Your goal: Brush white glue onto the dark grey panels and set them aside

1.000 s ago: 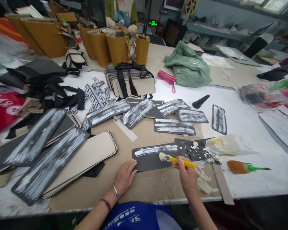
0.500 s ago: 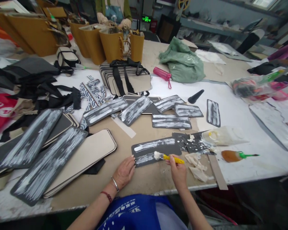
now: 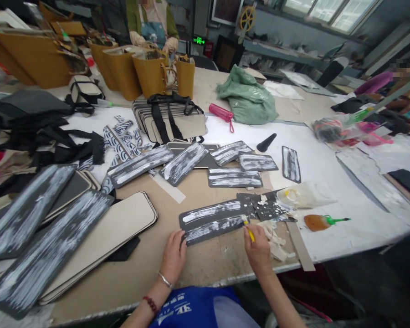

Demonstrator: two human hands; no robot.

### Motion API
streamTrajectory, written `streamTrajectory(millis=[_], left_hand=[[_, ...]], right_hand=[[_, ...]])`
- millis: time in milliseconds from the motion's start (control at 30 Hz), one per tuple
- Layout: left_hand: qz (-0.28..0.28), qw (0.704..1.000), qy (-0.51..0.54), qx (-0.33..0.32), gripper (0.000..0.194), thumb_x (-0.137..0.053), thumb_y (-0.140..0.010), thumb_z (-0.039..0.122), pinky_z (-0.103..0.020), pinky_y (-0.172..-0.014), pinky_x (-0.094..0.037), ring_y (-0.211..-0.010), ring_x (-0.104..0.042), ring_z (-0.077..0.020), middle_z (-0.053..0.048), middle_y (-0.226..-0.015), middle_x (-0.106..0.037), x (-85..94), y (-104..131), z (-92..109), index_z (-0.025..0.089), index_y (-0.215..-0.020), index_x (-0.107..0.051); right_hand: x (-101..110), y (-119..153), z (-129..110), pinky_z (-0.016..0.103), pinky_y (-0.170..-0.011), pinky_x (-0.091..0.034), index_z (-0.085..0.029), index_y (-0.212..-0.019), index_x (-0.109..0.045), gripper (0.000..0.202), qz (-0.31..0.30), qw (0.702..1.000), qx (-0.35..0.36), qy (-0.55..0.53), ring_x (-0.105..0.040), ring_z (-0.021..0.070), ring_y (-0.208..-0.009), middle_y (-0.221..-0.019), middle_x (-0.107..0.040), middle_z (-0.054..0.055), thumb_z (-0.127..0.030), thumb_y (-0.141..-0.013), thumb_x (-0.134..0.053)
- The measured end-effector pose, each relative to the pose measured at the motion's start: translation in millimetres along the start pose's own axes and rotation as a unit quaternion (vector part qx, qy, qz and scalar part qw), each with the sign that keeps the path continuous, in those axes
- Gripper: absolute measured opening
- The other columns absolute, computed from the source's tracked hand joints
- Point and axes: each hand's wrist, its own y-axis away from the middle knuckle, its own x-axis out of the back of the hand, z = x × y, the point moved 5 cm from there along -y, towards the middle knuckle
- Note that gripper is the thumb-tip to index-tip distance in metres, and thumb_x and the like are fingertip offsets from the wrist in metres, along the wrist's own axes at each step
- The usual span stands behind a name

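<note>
A dark grey panel (image 3: 212,223) with rounded corners lies in front of me, streaked with two bands of white paste. My left hand (image 3: 173,256) rests by its lower left corner, fingers stretched out and touching the edge. At the panel's right end, my right hand (image 3: 258,248) is closed round the yellow handle of a brush (image 3: 250,233), whose bristles meet the surface. Just beyond lies a dark scrap (image 3: 259,207) spattered with white paste, beside a pale bag (image 3: 302,195) and crumpled beige cloth (image 3: 276,241).
Several white-streaked panels (image 3: 235,177) lie beyond and to the left, near a stack of beige boards (image 3: 116,232). An amber bottle (image 3: 316,222) with a green nozzle lies at right. Mustard bags (image 3: 150,75) stand at the back, before another person (image 3: 153,23).
My right hand has drawn the brush rightward along the lower band, to the panel's right end, lengthening the white streak. My left hand stays at the panel's left edge. The camera view has shifted.
</note>
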Motion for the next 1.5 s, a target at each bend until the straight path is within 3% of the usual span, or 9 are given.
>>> streamTrajectory(millis=[167,300,567,667,867,1000,1167,1300,1500], left_hand=[[0.011,0.956,0.140,0.258,0.031,-0.049,-0.075,0.028,-0.039,-0.075,-0.052,-0.084,-0.061,-0.0208,-0.014,-0.100,-0.059,-7.2,-9,-19,0.014,-0.101,-0.053],[-0.037,0.897,0.213,0.385,0.032,-0.050,-0.069,0.032,-0.030,-0.065,-0.051,-0.076,-0.061,-0.0181,-0.010,-0.085,-0.064,-10.3,-16,-30,0.012,-0.094,-0.054],[-0.110,0.886,0.222,0.393,0.027,-0.051,-0.062,0.042,-0.021,-0.043,-0.038,-0.047,-0.046,-0.0107,0.005,-0.045,-0.047,-15.2,-15,-26,0.016,-0.053,-0.051],[-0.134,0.874,0.234,0.405,0.029,-0.051,-0.061,0.044,-0.021,-0.042,-0.038,-0.045,-0.046,-0.0105,0.005,-0.045,-0.046,-16.3,-14,-28,0.017,-0.052,-0.050],[-0.167,0.852,0.259,0.423,0.027,-0.055,-0.060,0.040,-0.021,-0.040,-0.039,-0.040,-0.042,-0.0086,0.007,-0.041,-0.041,-17.7,-13,-33,0.018,-0.048,-0.046],[-0.167,0.853,0.252,0.426,0.026,-0.055,-0.062,0.035,-0.020,-0.038,-0.037,-0.037,-0.041,-0.0079,0.007,-0.040,-0.040,-17.9,-11,-34,0.018,-0.048,-0.042],[-0.162,0.859,0.239,0.424,0.024,-0.053,-0.064,0.032,-0.020,-0.038,-0.035,-0.036,-0.043,-0.0084,0.007,-0.041,-0.041,-17.0,-10,-33,0.018,-0.048,-0.042],[-0.165,0.865,0.227,0.415,0.020,-0.050,-0.063,0.033,-0.022,-0.039,-0.036,-0.037,-0.044,-0.0098,0.006,-0.043,-0.044,-15.9,-11,-30,0.018,-0.052,-0.048],[-0.164,0.883,0.207,0.388,0.025,-0.045,-0.063,0.040,-0.023,-0.042,-0.037,-0.041,-0.046,-0.0115,0.005,-0.045,-0.046,-11.5,-9,-25,0.018,-0.053,-0.049]], right_hand=[[-19,23,-56,0.034,-0.074,-0.050,-0.022,-0.095,-0.056,0.017,-0.060,0.990,0.038,-0.120,-0.057,0.0181,-0.083,-0.086,-0.058,0.007,-0.023,-0.088,-0.041],[-19,28,-64,0.036,-0.074,-0.051,-0.022,-0.095,-0.057,0.017,-0.038,0.990,0.027,-0.130,-0.057,0.0189,-0.083,-0.086,-0.058,0.007,-0.023,-0.087,-0.042],[-33,47,-94,0.033,-0.072,-0.052,-0.022,-0.098,-0.057,0.019,-0.117,0.975,0.045,-0.181,-0.058,0.0187,-0.083,-0.088,-0.058,0.008,-0.020,-0.086,-0.043],[-30,44,-110,0.032,-0.070,-0.052,-0.023,-0.096,-0.058,0.019,-0.156,0.959,0.053,-0.229,-0.058,0.0180,-0.081,-0.086,-0.059,0.007,-0.020,-0.086,-0.042],[-42,15,-105,0.035,-0.072,-0.049,-0.022,-0.088,-0.059,0.015,-0.096,0.960,-0.031,-0.262,-0.057,0.0185,-0.079,-0.083,-0.061,0.005,-0.027,-0.085,-0.046],[-66,8,-93,0.032,-0.066,-0.049,-0.019,-0.086,-0.059,0.021,-0.130,0.948,-0.074,-0.280,-0.057,0.0175,-0.073,-0.081,-0.059,0.006,-0.033,-0.087,-0.044],[-60,2,-95,0.035,-0.071,-0.047,-0.019,-0.084,-0.059,0.019,-0.097,0.963,-0.050,-0.245,-0.056,0.0194,-0.077,-0.080,-0.059,0.006,-0.034,-0.084,-0.047],[-78,2,-102,0.031,-0.064,-0.050,-0.019,-0.086,-0.058,0.022,-0.132,0.930,-0.112,-0.324,-0.058,0.0161,-0.069,-0.083,-0.058,0.006,-0.036,-0.085,-0.045],[-58,-15,-11,0.033,-0.066,-0.049,-0.016,-0.086,-0.060,0.036,-0.034,0.959,-0.167,-0.226,-0.058,0.0195,-0.073,-0.081,-0.061,0.008,-0.050,-0.080,-0.049]])
